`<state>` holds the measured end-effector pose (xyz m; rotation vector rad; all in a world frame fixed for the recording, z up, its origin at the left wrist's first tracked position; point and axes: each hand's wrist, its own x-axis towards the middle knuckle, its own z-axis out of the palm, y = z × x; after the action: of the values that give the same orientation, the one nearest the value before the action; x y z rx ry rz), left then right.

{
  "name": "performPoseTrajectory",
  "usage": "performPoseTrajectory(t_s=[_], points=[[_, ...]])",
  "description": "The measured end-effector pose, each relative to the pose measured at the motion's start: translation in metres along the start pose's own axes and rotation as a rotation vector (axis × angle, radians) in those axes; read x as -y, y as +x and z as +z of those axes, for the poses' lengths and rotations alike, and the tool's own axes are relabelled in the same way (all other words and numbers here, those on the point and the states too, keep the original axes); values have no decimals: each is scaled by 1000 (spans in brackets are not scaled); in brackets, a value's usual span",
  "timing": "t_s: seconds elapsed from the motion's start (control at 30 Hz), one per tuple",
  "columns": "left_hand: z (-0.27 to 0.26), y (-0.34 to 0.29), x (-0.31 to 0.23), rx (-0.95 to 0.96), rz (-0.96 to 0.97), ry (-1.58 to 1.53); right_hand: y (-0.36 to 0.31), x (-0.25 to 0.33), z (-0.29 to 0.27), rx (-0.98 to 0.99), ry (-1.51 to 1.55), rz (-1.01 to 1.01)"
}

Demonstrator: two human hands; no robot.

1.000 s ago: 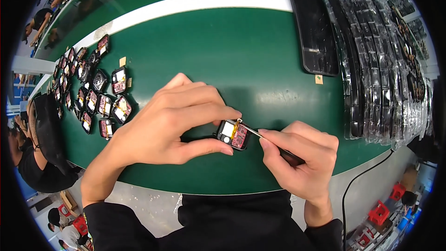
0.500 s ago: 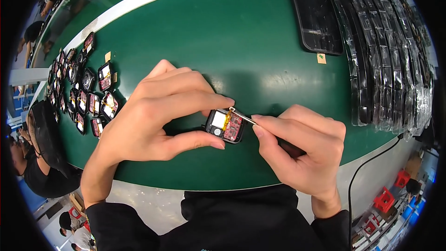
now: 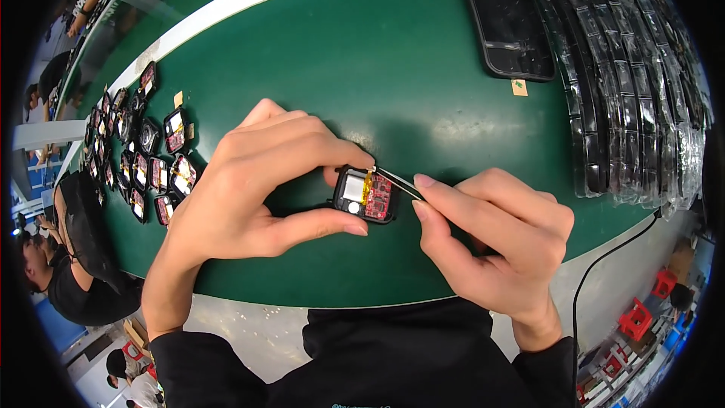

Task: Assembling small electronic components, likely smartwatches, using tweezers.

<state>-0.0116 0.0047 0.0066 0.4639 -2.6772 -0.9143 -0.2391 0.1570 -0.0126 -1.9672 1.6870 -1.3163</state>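
On the green table, a small black device casing [image 3: 349,190] lies with its inside facing up. It shows a red circuit board, a white block, a yellow tape strip and a round white spot. My left hand [image 3: 253,185] steadies it, index fingertip at the top edge and thumb at the lower edge. Between the thumb and index finger of my right hand [image 3: 498,238] is a pair of metal tweezers [image 3: 399,183]. Their tips reach the casing's top edge beside my left index fingertip, at the end of the yellow strip. What the tips touch is too small to make out.
Several similar opened casings [image 3: 158,174] are clustered at the left. A black tray [image 3: 521,53] lies at the far right, beside stacked plastic-wrapped black trays [image 3: 604,106]. A black cable [image 3: 593,264] hangs off the right side. Another person [image 3: 83,280] sits at the left.
The view has shifted slightly. My right hand has drawn a little to the right along with the tweezers, whose tips stay at the casing's top edge. My left hand keeps its hold.
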Motion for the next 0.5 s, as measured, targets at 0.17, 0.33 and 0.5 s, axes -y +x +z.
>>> performPoseTrajectory(t_s=[0.17,0.33,0.5], points=[[-2,0,1,13,-30,5,1,-2,8,-18,4,-63],[-4,0,7,34,-1,-19,-3,-7,13,-36,21,-90],[-9,-1,14,69,27,-94,1,-3,5,67,82,20]])
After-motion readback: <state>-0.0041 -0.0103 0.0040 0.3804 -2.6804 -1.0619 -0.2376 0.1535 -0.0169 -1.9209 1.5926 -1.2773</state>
